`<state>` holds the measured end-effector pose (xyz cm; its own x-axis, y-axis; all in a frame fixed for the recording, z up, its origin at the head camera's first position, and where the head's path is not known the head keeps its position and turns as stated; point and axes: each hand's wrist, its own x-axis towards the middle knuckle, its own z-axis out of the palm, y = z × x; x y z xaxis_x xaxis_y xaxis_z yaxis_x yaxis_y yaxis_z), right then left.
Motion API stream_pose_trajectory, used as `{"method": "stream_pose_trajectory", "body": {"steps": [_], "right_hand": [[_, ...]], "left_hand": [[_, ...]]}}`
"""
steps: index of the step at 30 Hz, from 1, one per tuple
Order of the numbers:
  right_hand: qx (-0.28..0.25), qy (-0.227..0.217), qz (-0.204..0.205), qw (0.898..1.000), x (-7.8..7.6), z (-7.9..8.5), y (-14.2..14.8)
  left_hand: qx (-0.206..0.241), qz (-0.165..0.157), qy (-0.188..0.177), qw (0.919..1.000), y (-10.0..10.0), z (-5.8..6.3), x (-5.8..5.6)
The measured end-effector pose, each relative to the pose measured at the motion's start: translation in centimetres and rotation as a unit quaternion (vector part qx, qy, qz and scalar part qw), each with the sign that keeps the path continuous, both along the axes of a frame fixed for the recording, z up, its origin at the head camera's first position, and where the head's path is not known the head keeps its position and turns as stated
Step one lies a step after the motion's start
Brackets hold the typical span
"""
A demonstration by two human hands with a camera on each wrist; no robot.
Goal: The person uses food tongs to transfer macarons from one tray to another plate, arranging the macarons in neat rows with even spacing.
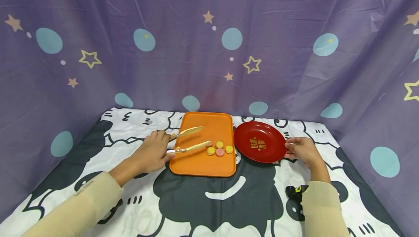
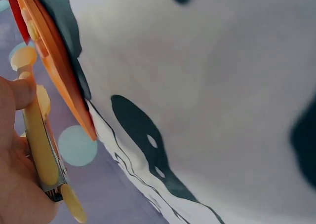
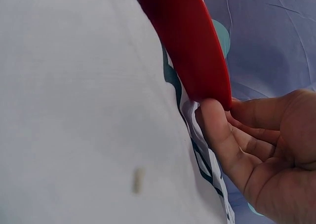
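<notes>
In the head view, my left hand [image 1: 154, 152] grips a pair of tongs [image 1: 190, 147] with cream-coloured ends. Its two arms are spread apart over an orange tray [image 1: 196, 166]. Several small yellow and pink macarons [image 1: 220, 152] lie in the tray's right half; the lower tong tip is close beside them, and whether it touches one I cannot tell. Tong handles [image 2: 42, 145] show against the palm in the left wrist view. At the right, my right hand [image 1: 302, 151] pinches the rim of a red plate [image 1: 243, 138] with gold characters, thumb and fingers on either side of the edge [image 3: 197, 51].
A white cloth with dark cartoon faces [image 1: 137, 208] covers the table. Purple curtains [image 1: 183, 47] with stars and dots hang behind and on both sides. A small black and yellow item [image 1: 294, 190] lies by the right sleeve. The plate sits right beside the tray.
</notes>
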<state>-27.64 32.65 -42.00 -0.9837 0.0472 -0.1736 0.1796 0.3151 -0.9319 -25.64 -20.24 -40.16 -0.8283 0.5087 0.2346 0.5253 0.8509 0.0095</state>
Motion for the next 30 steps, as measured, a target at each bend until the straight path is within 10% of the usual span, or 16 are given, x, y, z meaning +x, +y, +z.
{"method": "stream_pose_trajectory", "body": {"steps": [30], "right_hand": [[-0.001, -0.015, -0.002, 1.000, 0.0, 0.1, -0.1]], "left_hand": [[-0.009, -0.041, -0.060, 0.9973, -1.2, -0.6, -2.2]]}}
